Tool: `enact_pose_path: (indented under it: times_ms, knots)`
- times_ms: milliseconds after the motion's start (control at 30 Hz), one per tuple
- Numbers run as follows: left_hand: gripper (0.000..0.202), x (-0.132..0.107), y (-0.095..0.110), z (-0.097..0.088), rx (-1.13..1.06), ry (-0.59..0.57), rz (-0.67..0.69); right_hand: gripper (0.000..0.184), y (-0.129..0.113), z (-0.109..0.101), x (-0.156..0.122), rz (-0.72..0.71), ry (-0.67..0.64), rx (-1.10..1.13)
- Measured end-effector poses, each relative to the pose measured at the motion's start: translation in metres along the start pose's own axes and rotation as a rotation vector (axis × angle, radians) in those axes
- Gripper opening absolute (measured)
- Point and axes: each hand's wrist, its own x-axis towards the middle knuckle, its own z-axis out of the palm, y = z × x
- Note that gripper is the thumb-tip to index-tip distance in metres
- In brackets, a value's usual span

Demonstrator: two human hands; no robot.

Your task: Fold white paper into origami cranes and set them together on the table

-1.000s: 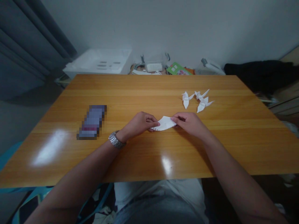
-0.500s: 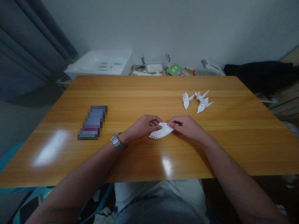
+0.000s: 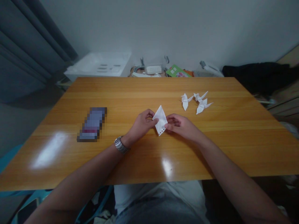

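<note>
Between my hands is a folded white sheet of paper (image 3: pixel 160 119), diamond-shaped, with a row of dark punched holes along its lower right edge. My left hand (image 3: pixel 147 121) pinches its left corner, thumb on top and fingers behind. On the right corner, my right hand (image 3: pixel 176 123) grips with its thumb in front and the other fingers curled behind. Past my right hand, three folded white paper cranes lie on the wooden table: one paper crane (image 3: pixel 185 101) stands a little apart, and the other paper cranes (image 3: pixel 202 105) touch or overlap.
A pixelated phone-like slab (image 3: pixel 92 124) lies on the table (image 3: pixel 130 165) to the left. Beyond the far edge are a white plastic tray (image 3: pixel 100 63), a green booklet (image 3: pixel 177 71) and cables. Dark cloth (image 3: pixel 254 74) lies at the back right.
The paper was a wide, curved shape tilted toward me; now it shows as an upright diamond. Both hands have shifted slightly, the right one now lower on the paper's corner.
</note>
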Motion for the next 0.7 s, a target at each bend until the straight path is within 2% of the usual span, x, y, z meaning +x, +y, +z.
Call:
enact_pose_path:
  times_ms: [100,267,433,533,633,700]
  knots:
    - [0.027,-0.002,0.000,0.002,0.001,-0.044,0.027,0.040,0.001,0.002,0.001,-0.001,0.014,0.011]
    - [0.032,-0.006,0.006,0.004,0.033,-0.142,-0.016,0.035,0.000,0.002,0.000,-0.023,-0.014,-0.015]
    - [0.028,-0.006,0.006,0.006,0.038,-0.107,-0.026,0.031,0.001,0.001,-0.001,-0.061,0.002,-0.080]
    - [0.033,-0.007,0.003,0.008,0.029,-0.073,-0.011,0.028,0.004,0.002,0.000,-0.071,0.017,-0.108]
    - [0.042,-0.009,0.005,0.009,0.209,-0.016,0.091,0.027,0.006,0.002,0.000,-0.070,0.028,-0.136]
    - [0.037,-0.011,0.011,0.008,0.408,0.005,0.219,0.026,0.006,0.002,0.001,-0.066,0.044,-0.171]
